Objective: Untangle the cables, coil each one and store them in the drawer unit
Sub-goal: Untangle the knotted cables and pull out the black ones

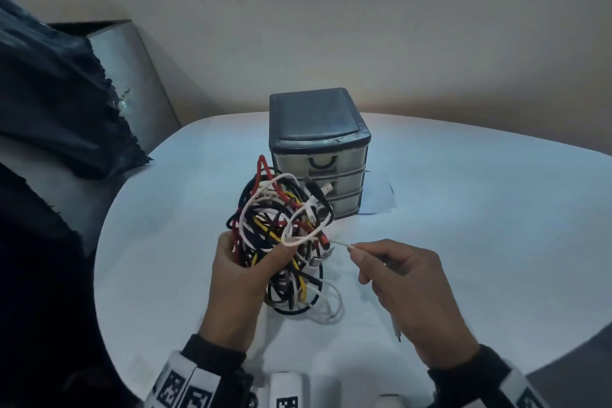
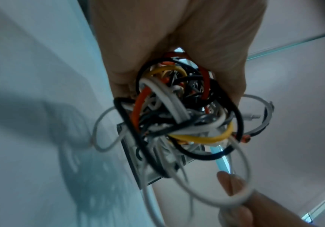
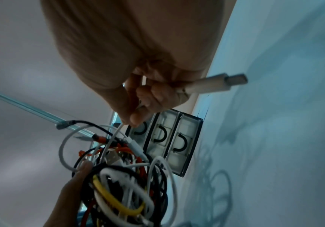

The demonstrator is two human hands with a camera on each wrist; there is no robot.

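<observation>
A tangle of cables (image 1: 281, 235) in black, white, red and yellow is held up over the white table (image 1: 463, 209). My left hand (image 1: 245, 272) grips the bundle (image 2: 177, 116) from its left side, thumb across the front. My right hand (image 1: 397, 272) pinches a white cable (image 1: 341, 243) that runs out of the tangle; its plug end (image 3: 218, 83) sticks out behind my fingers (image 3: 138, 107). The drawer unit (image 1: 318, 152), dark-topped with three translucent shut drawers (image 3: 169, 138), stands just behind the tangle.
Dark cloth (image 1: 59, 103) hangs over a grey box at the left. A sheet of paper (image 1: 381, 195) lies under the drawer unit's right side. The table's rounded edge (image 1: 99, 258) runs close to my left wrist. A wall stands behind.
</observation>
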